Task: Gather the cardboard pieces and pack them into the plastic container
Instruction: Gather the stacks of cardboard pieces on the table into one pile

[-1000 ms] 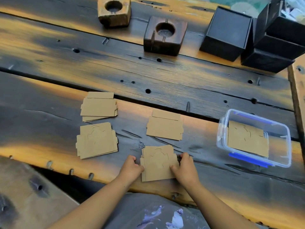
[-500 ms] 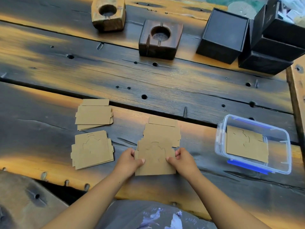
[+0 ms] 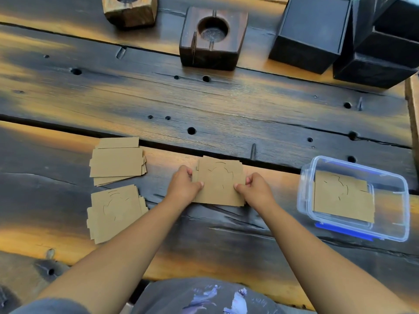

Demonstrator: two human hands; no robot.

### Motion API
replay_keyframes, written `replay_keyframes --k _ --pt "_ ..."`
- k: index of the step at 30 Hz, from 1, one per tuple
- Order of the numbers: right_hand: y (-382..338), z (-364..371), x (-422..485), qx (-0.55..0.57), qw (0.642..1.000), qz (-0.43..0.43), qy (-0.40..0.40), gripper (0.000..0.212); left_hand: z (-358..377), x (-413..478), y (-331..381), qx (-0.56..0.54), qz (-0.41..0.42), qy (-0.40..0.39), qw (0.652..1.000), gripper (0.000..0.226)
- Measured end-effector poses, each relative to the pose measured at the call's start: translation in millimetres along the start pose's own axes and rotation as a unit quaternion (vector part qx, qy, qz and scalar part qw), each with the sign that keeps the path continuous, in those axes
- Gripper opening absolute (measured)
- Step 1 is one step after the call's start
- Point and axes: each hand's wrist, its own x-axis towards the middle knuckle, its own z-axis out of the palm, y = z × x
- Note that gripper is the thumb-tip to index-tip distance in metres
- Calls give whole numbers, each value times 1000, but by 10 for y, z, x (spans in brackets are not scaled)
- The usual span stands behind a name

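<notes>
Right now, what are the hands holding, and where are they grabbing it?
Both hands grip one stack of cardboard pieces: the left hand pinches its left edge, the right hand its right edge.

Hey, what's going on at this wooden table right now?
A person is packing cardboard pieces into a clear plastic container. Both hands, the left hand and the right hand, grip the sides of one stack of cardboard in the middle of the table. Two more stacks lie to the left, a plain stack and a stack with cut lines nearer the person. The container, at the right with no lid on, already holds some cardboard.
</notes>
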Motion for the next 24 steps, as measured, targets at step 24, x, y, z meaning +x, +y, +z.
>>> replay_keyframes --k 24 --pt "29 59 -174 -41 999 22 0 48 167 -142 -108 -90 -107 -48 989 15"
